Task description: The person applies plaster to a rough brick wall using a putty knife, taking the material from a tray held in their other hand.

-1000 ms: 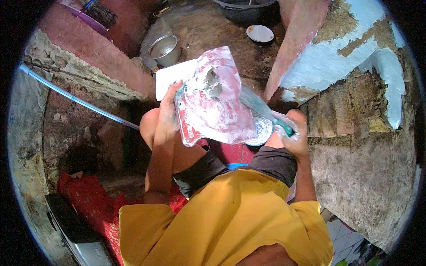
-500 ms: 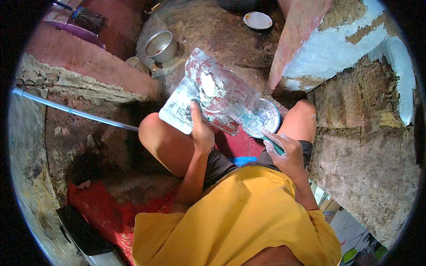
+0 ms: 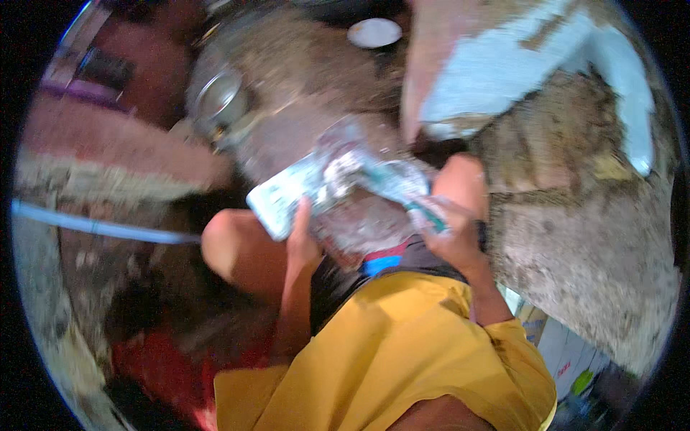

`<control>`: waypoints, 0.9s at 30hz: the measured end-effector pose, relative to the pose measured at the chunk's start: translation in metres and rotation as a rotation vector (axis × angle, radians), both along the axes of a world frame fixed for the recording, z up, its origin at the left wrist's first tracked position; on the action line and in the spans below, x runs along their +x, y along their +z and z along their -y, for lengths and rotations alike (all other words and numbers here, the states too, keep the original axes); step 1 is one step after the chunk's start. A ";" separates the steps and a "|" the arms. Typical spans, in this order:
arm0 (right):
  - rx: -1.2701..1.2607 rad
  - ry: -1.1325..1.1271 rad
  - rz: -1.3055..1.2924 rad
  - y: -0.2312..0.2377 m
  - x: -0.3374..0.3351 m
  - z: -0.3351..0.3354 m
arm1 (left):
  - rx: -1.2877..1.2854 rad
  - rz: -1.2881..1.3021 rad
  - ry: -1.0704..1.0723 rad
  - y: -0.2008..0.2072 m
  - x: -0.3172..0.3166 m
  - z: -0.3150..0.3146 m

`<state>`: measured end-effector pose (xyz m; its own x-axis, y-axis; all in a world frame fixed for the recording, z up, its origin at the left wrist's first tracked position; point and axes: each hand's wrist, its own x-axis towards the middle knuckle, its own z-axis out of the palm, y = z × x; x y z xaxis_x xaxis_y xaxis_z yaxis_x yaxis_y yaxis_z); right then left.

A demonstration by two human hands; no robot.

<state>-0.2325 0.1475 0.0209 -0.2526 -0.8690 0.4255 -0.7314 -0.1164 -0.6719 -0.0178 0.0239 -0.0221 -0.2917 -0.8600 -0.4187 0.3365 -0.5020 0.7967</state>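
Observation:
My left hand [image 3: 305,243] is closed on a pale flat plate [image 3: 277,200], thumb on top. A reddish board [image 3: 370,224] smeared with white adjoins the plate; whether it is a separate piece I cannot tell. White putty [image 3: 343,169] lies in a lump where the two meet. My right hand [image 3: 457,235] grips a putty knife by its green handle [image 3: 431,217]. The smeared blade [image 3: 388,181] points left, its tip at the putty. Behind the blade, partly covered, is a round whitish-smeared container [image 3: 412,172]. Motion blurs the details.
A metal pot [image 3: 221,100] and a white plate [image 3: 374,33] stand on the ground ahead. Low broken walls flank me, the right one painted pale blue [image 3: 489,75]. A light blue pipe [image 3: 108,228] reaches toward my left knee. Red cloth [image 3: 162,373] lies at lower left.
The putty knife's blade has moved left from the round container to the putty. The reddish board has swung so that more of it shows nearer my lap. The whole view has shifted and blurred.

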 end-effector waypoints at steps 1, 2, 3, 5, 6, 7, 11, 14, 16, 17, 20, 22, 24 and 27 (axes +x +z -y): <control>-0.038 -0.010 -0.037 -0.002 -0.003 0.000 | -0.045 -0.003 -0.023 -0.002 0.005 -0.001; 0.021 -0.011 -0.078 -0.003 -0.003 -0.004 | -0.036 -0.127 -0.033 -0.001 0.008 -0.004; 0.083 -0.024 -0.118 0.000 -0.006 -0.008 | -0.017 -0.256 -0.052 0.005 0.006 -0.005; -0.002 -0.104 -0.208 0.019 -0.018 -0.008 | -0.012 -0.281 0.021 0.016 -0.013 -0.002; -0.047 -0.096 -0.225 0.023 -0.017 -0.006 | 0.005 -0.301 0.015 0.011 -0.011 0.001; -0.029 -0.118 -0.261 0.026 -0.021 -0.009 | 0.022 -0.321 0.012 0.005 -0.011 0.005; 0.099 -0.124 -0.326 0.041 -0.035 -0.022 | 0.015 -0.346 -0.025 0.008 -0.020 0.005; 0.135 -0.107 -0.388 0.042 -0.038 -0.029 | 0.018 -0.339 -0.027 0.022 -0.023 0.000; 0.187 -0.140 -0.246 0.049 -0.034 -0.030 | 0.011 -0.330 -0.025 0.023 -0.021 0.000; 0.212 -0.156 -0.176 0.052 -0.033 -0.030 | 0.035 -0.346 -0.036 0.023 -0.020 0.000; 0.099 -0.170 -0.100 0.058 -0.032 -0.032 | 0.044 -0.366 -0.043 0.028 -0.017 0.001; 0.052 -0.180 0.012 0.059 -0.031 -0.037 | 0.037 -0.374 -0.064 0.029 -0.018 0.001; 0.145 -0.257 0.023 0.072 -0.031 -0.041 | 0.059 -0.360 -0.083 0.027 -0.027 0.004; 0.151 -0.243 0.014 0.073 -0.030 -0.046 | 0.069 -0.263 -0.066 0.035 -0.028 0.006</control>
